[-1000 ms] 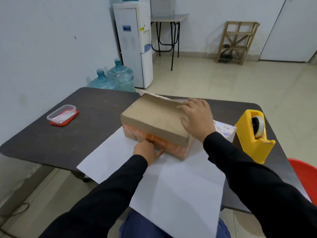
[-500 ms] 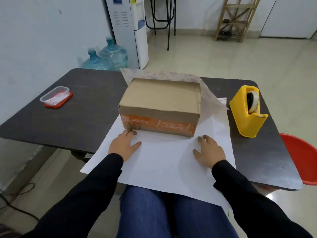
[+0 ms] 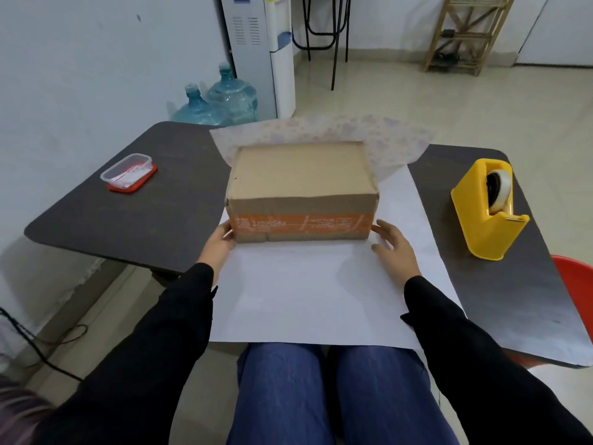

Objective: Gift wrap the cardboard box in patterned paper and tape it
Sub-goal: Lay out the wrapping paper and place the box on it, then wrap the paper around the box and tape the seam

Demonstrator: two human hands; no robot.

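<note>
A brown cardboard box (image 3: 301,178) with an orange printed band sits on a sheet of wrapping paper (image 3: 308,293), white side up. The sheet's far edge stands curled up behind the box, showing its faint pattern. My left hand (image 3: 219,244) touches the box's near left corner with relaxed fingers. By the near right corner, my right hand (image 3: 394,248) rests on the paper, fingers spread. A yellow tape dispenser (image 3: 484,208) stands on the table to the right.
The dark table (image 3: 106,220) has rounded corners, and the paper overhangs its near edge above my lap. A clear plastic container (image 3: 127,171) on a red lid lies at the left. A red chair (image 3: 577,281) is at the right. Water bottles (image 3: 221,102) stand beyond the table.
Both hands moved from flat on the paper up to the box's near corners. The view has shifted so the box sits squarer in front of me.
</note>
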